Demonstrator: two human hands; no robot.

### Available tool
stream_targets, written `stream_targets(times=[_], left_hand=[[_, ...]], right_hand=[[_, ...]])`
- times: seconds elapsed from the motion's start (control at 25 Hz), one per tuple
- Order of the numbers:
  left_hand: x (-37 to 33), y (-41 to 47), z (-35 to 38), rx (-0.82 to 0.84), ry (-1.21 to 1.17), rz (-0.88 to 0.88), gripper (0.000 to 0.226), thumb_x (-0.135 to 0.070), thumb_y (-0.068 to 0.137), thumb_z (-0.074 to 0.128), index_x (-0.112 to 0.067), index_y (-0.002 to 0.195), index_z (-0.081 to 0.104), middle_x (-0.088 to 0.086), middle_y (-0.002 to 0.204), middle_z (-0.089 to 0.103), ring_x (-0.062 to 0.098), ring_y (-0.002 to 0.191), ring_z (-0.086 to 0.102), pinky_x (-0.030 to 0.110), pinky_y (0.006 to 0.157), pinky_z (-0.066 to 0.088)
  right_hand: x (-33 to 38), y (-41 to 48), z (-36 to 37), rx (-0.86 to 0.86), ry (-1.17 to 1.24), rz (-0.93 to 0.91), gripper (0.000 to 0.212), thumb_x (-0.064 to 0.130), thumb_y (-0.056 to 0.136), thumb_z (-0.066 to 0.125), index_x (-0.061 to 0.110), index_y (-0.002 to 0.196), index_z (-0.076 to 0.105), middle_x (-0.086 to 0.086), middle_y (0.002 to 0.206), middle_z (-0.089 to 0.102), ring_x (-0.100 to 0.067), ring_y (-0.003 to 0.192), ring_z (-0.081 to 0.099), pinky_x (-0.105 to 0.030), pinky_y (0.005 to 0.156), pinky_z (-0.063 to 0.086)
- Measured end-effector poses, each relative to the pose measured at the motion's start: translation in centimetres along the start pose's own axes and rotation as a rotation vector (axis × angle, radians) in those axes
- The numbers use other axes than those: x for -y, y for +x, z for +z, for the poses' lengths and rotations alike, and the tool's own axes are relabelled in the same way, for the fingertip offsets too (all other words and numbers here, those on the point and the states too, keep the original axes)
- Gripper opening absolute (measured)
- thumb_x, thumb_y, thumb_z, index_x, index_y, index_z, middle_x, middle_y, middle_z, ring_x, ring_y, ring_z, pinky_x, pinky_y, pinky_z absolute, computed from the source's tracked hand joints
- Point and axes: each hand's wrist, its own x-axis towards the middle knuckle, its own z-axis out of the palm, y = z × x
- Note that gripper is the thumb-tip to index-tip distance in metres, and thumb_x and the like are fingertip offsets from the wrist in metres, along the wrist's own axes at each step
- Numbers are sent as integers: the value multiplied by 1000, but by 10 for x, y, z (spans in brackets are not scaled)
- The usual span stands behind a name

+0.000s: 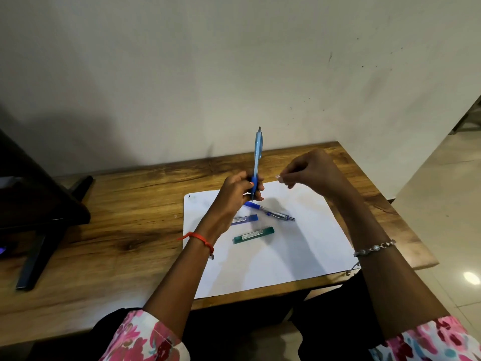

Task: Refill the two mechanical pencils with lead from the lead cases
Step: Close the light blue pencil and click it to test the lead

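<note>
Upright light-blue pencil (257,157) in left hand (234,194), pale bit (280,178) in right hand (313,170)

left grip (235,194) holds light blue pencil (257,152) upright by its low end | right grip (315,170) near it, pinches small pale bit (279,178) | below both grips: dark blue pencil (270,211), blue lead case (246,219), green lead case (253,235), flat on white paper (299,251) on counter (130,230)
</note>
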Motion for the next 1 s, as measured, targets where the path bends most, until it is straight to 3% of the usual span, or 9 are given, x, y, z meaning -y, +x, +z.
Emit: stream_targets(times=[0.08, 0.16, 0.32, 0.48, 0.68, 0.8, 1.0], left_hand=[[0, -1, 1, -14, -21, -15, 32, -13, 97, 32, -9, 78, 57, 6, 72, 53, 15, 64, 50, 18, 59, 50], [0, -1, 3, -39, 36, -2, 35, -27, 97, 37, -12, 73, 57, 4, 70, 52, 12, 60, 48, 17, 57, 48], [1, -3, 1, -27, 100, 82, 23, -21, 96, 41, -12, 84, 59, 5, 69, 55, 10, 58, 55, 17, 60, 52], [3, -3, 1, 40, 157, 134, 18, -14, 97, 39, -14, 101, 56, 3, 76, 63, 5, 60, 64, 17, 66, 55], [3, -5, 2, 54, 248, 159, 18, -15, 97, 38, -18, 100, 56, -3, 82, 64, 10, 70, 64, 16, 70, 53], [1, -6, 3, 53, 273, 154, 18, -14, 97, 38, -17, 101, 55, -4, 82, 63, 13, 73, 63, 16, 71, 53], [0, -6, 4, 51, 295, 154, 17, -14, 96, 38, -17, 100, 55, -3, 82, 62, 15, 75, 63, 24, 77, 53]], right_hand=[[8, -3, -3, -62, 277, -33, 4, 4, 76, 72, 6, 79, 71, 7, 58, 69, -3, 51, 62, -13, 55, 51], [12, -4, -4, -120, 434, -82, 12, 2, 80, 67, 13, 83, 70, 12, 60, 69, -4, 55, 61, -14, 59, 52], [14, 0, -2, -161, 639, -140, 20, -3, 86, 56, 11, 92, 69, 8, 71, 71, -11, 61, 60, -20, 61, 54], [16, 1, 0, -240, 687, -180, 22, -8, 84, 56, 10, 90, 68, 8, 68, 71, -12, 55, 59, -22, 63, 54], [16, 1, -2, -303, 610, -195, 20, -3, 84, 59, 12, 93, 68, 7, 70, 70, -10, 54, 58, -21, 63, 54], [15, 1, 0, -289, 466, -232, 18, 3, 87, 58, 12, 100, 66, -1, 77, 67, -8, 56, 58, -22, 64, 54], [14, 0, 1, -247, 396, -249, 18, 3, 89, 55, 9, 102, 66, 1, 79, 65, -6, 58, 57, -22, 64, 53]])
